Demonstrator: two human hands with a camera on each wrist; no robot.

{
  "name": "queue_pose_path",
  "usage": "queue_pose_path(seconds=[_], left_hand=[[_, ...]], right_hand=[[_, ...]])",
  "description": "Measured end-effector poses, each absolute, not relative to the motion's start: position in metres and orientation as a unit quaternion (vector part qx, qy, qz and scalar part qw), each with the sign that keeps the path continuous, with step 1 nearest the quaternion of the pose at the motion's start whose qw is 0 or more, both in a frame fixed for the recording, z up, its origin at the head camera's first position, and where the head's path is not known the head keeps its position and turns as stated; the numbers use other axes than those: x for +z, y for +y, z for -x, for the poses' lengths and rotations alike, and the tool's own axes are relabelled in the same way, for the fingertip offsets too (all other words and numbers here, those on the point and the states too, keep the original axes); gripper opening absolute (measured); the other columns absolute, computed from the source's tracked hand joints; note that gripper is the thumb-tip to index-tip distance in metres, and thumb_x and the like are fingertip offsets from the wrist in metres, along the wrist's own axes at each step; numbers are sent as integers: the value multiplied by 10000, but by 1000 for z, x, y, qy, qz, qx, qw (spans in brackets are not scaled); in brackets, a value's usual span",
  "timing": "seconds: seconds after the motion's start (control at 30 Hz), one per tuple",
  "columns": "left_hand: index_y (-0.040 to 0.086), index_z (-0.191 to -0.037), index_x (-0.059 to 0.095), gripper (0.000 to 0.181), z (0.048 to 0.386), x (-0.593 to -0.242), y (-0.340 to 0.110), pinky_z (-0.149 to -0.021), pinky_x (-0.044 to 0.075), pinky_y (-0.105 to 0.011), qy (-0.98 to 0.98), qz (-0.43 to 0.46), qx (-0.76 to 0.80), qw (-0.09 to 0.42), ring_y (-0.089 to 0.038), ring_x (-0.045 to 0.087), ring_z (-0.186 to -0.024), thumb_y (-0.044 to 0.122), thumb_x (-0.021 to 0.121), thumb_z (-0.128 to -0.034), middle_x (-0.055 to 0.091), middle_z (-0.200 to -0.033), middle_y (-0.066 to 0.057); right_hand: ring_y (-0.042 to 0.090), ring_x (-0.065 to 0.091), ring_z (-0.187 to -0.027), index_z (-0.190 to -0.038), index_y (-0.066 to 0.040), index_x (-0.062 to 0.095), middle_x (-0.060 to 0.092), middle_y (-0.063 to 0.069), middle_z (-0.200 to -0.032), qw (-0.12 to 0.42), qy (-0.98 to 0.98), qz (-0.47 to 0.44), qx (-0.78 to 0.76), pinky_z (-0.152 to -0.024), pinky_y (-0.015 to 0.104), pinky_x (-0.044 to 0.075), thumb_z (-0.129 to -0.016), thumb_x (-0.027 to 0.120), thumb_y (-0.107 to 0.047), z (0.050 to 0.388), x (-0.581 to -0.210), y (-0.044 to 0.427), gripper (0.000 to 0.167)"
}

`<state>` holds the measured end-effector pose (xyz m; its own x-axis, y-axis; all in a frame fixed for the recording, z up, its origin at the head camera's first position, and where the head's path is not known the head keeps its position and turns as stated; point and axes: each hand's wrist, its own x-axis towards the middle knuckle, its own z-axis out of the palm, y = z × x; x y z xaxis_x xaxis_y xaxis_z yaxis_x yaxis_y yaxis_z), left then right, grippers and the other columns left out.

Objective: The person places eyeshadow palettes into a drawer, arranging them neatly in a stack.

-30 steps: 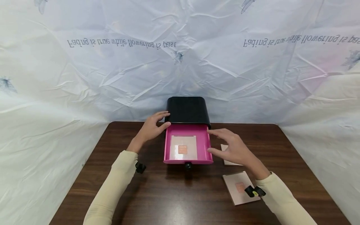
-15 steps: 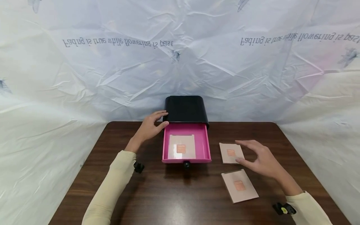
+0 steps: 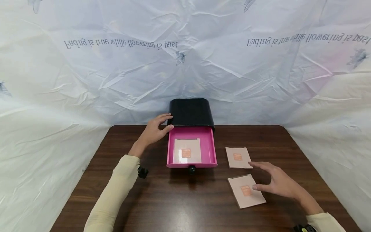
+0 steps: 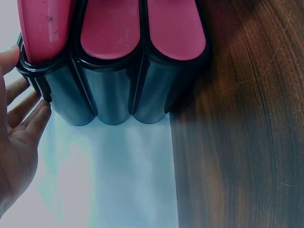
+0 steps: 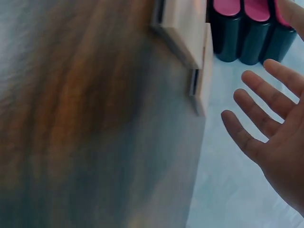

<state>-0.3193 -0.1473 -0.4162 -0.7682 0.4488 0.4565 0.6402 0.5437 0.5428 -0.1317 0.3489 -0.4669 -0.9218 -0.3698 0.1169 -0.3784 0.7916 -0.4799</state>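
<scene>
A black box of stacked drawers (image 3: 191,112) stands at the far edge of the table, its top pink drawer (image 3: 208,146) pulled out. Inside that drawer lies a flat, pale pink square case (image 3: 186,151) with an orange label. My left hand (image 3: 153,131) rests against the box's left side, fingers extended; the left wrist view shows its fingertips at the black casing. Two similar cases lie on the table to the right, a farther one (image 3: 237,157) and a nearer one (image 3: 247,191). Above the nearer case, my right hand (image 3: 276,180) is spread and holds nothing.
The brown wooden table (image 3: 185,199) carries all these things. A pale printed sheet (image 3: 185,74) hangs behind the table and along both sides. Two lower pink drawers (image 4: 111,28) of the box are pushed in. A black knob (image 3: 192,169) sticks out from the drawer front.
My right hand has moved from the drawer's right side, past the farther case, back toward me to the nearer case. My left hand has stayed at the box.
</scene>
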Motion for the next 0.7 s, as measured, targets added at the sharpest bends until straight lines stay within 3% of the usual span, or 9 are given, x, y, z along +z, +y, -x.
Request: queue_pose_path(seconds=[0.17,0.43,0.53,0.7], left_hand=[[107,-1440,598,538,318,-415,-147,-1077,492,-478,-869,313,-361,131,-276,505,-1390,423,646,-1008,526,-1517,-85],[106,-1432,605,521,317,-414,-147,-1059,509,-463,-865,314,-370,130,-268,503,-1393,398,660,-1005,529,-1514,-83],[107,-1433,605,513,317,-414,-148,-1055,511,-468,-865,313,-371,129,-271,510,-1386,383,664,-1005,528,-1514,-85],[111,-1434,605,508,318,-414,-147,-1059,508,-466,-865,314,-370,130,-267,515,-1382,375,668,-1004,529,-1514,-81]], right_hand=[[448,531,-1302,-1490,-154,533,574,128,-1443,-14,-948,-206,243,-923,668,483,-781,852,-541,128,-475,353,869],[362,535,-1318,-1524,-215,493,558,51,-1474,-36,-948,-213,233,-956,519,515,-707,879,-598,123,-483,358,981],[365,510,-1338,-1542,-235,466,536,61,-1493,-48,-947,-215,235,-964,529,506,-665,885,-635,123,-484,360,1052],[427,501,-1321,-1568,-161,423,510,114,-1515,-56,-940,-243,232,-933,581,497,-640,926,-571,124,-486,362,1132]])
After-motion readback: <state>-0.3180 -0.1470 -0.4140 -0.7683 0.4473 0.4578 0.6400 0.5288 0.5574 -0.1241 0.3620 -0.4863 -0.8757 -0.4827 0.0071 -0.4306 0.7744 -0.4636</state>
